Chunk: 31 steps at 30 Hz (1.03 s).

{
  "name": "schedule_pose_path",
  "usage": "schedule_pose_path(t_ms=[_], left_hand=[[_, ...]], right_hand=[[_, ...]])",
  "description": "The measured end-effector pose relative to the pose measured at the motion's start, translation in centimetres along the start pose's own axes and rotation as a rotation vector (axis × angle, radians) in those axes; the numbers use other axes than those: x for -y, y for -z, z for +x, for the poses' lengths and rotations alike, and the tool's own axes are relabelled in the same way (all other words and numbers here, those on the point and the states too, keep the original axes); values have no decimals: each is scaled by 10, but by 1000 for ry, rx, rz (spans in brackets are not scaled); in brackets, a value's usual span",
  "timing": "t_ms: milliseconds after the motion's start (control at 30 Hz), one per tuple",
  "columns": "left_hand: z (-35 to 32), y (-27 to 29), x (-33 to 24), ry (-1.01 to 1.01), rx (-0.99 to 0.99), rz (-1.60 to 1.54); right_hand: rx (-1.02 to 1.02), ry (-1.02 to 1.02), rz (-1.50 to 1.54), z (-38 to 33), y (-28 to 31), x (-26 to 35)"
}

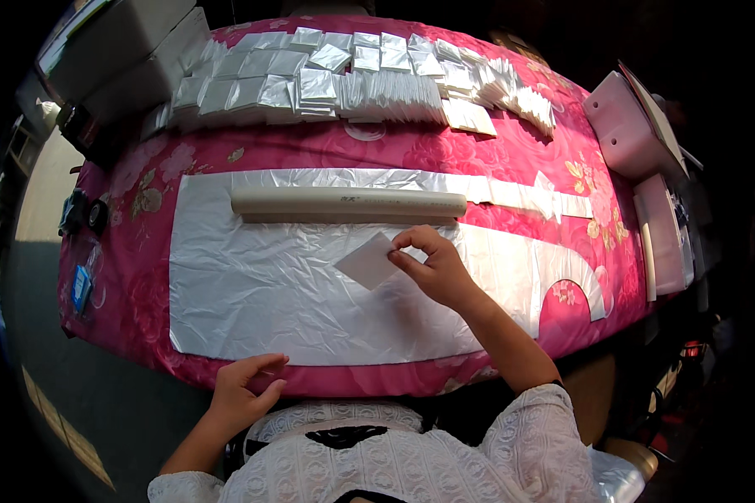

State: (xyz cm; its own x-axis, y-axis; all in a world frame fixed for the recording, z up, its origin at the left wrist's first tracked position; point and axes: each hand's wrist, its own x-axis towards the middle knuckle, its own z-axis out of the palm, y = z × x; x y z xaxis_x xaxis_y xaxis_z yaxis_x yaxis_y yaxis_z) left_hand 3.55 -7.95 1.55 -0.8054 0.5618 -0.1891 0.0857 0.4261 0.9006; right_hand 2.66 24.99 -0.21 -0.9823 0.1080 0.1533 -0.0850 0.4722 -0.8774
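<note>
Head view: right hand point(434, 270) pinching small white square piece point(369, 261); left hand point(245, 390) loosely open at crinkled silver sheet point(268, 285); smooth cream tube point(348, 202); pink floral cloth point(310, 151).

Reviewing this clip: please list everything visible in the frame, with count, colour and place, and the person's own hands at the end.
silver sheet: one, silvery white, spread over the near middle of the table, with cut-outs at its right end.
tube: one, cream, lying across the sheet's far edge.
square piece: one, white, pinched above the sheet.
folded silver pieces: many, silvery white, in rows and stacks along the far edge.
tablecloth: one, pink with flowers, covering the table.
machine: one, pale pink, right of the table.
boxes: a few, white, far left corner.
left hand: at the sheet's near edge, fingers bent, holding nothing visible.
right hand: pinching the square piece.
</note>
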Motion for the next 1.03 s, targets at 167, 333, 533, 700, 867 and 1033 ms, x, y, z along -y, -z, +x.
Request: schedule_pose_path(t_ms=[167,333,533,700,867,1033], left_hand=[[18,-14,3,39,65,-164],[39,-18,-4,37,171,-79],[41,-18,-4,52,111,-38],[48,-18,-7,-28,121,2],[71,-32,-16,-240,213,132],[88,-67,-16,-462,104,419]], right_hand=[[-522,-224,457,125,146,-112],[-703,-434,39,177,218,-202],[-782,-552,-976,188,169,-162],[-66,24,-335,126,120,-88],[115,229,-700,17,64,-42],[192,-114,-504,-86,23,-4]])
